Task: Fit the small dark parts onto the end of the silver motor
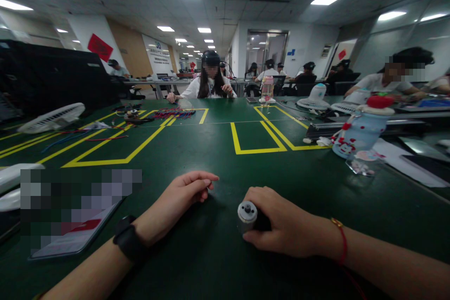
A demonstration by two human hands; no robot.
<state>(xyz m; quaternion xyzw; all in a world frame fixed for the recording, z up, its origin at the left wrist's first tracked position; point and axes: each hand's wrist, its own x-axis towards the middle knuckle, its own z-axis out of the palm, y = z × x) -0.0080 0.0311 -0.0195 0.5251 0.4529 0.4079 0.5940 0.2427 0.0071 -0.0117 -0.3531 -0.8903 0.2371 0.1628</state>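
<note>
A small silver cylindrical electric motor (247, 212) stands upright with its shaft end facing up. My right hand (281, 222) is closed around its side, the thumb at the front and the fingers behind. To the left of it, my left hand (190, 190) hovers over the green table (218, 253), apart from the motor. Its thumb presses toward the index finger and the other fingers curl under. Whatever may sit between those fingertips is too small or hidden to make out.
A phone or tablet (80, 239) lies left of my left arm. Farther off are a bundle of coloured wires (174, 113), a white fan (52, 118) and yellow tape outlines (260, 151). A blue bottle (362, 131) stands at right. A person (211, 82) sits opposite.
</note>
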